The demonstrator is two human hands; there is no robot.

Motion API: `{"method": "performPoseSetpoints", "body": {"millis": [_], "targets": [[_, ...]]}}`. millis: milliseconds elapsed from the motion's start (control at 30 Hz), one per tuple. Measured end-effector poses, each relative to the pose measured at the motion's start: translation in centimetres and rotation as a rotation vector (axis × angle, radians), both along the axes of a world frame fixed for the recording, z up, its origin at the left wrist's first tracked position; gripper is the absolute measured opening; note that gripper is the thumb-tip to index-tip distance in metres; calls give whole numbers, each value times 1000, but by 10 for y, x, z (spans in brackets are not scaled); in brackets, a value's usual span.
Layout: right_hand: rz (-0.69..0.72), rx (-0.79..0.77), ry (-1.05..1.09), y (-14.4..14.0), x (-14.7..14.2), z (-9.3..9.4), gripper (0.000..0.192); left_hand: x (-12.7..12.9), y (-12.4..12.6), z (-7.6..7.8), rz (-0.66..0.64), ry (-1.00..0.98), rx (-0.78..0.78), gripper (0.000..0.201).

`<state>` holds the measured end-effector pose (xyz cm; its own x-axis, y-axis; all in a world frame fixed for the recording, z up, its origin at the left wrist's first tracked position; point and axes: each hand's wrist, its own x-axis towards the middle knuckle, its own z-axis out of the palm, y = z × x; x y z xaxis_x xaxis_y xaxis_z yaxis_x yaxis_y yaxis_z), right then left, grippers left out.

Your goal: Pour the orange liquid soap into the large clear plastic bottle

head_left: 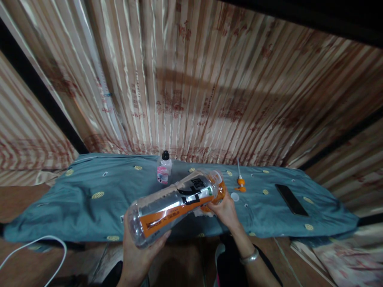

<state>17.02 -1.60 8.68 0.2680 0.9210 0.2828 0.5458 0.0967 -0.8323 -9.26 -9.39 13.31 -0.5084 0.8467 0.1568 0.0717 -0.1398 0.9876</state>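
A large clear plastic bottle [175, 203] with an orange and black label lies tilted in both hands, its neck pointing up and right. My left hand [138, 252] cups its base from below. My right hand [225, 210] grips near the orange neck end, with a white cloth or tissue [201, 213] under the fingers. A silver bracelet [249, 257] sits on my right wrist. A small white cap [235, 196] lies on the blue cloth [83, 199] just right of my right hand.
A small bottle [164, 167] with a black cap and pink label stands behind. An orange and white nozzle piece [240, 181] and a black phone [291, 199] lie on the right. A white cable [38, 247] loops at lower left. Striped fabric hangs behind.
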Motion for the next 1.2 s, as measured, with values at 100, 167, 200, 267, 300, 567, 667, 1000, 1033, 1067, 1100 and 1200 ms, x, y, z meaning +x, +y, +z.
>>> {"method": "performPoseSetpoints", "body": {"millis": [100,167,200,267,300,567,667,1000,1033,1067,1100,1200], "targets": [[-12,6,-8,0,1,-2,76,0,0,1,-8,-9,-11,90],[-11,6,-10,1,1,-2,76,0,-1,1,-13,-18,-26,89],[-10,7,-10,1,1,-2,76,0,-1,1,-16,-23,-32,89],[-7,10,-11,1,1,-2,76,0,-1,0,-19,-31,-35,89],[-8,9,-13,1,1,-2,76,0,-1,0,-19,-29,-30,89],[-15,-6,-12,0,-1,0,78,1,0,1,-7,1,18,80],[-13,2,-3,0,-1,0,77,-1,0,-1,-4,23,11,80],[-5,-17,6,0,-1,0,77,2,0,1,-6,-5,34,82],[-6,-19,4,0,-1,0,77,2,0,1,2,1,34,81],[-5,-17,3,0,-1,1,77,1,0,1,7,3,28,81],[0,-12,3,0,-1,1,77,1,0,1,8,1,17,80],[18,0,2,-1,-1,3,75,0,0,1,-2,-22,-6,83]]}}
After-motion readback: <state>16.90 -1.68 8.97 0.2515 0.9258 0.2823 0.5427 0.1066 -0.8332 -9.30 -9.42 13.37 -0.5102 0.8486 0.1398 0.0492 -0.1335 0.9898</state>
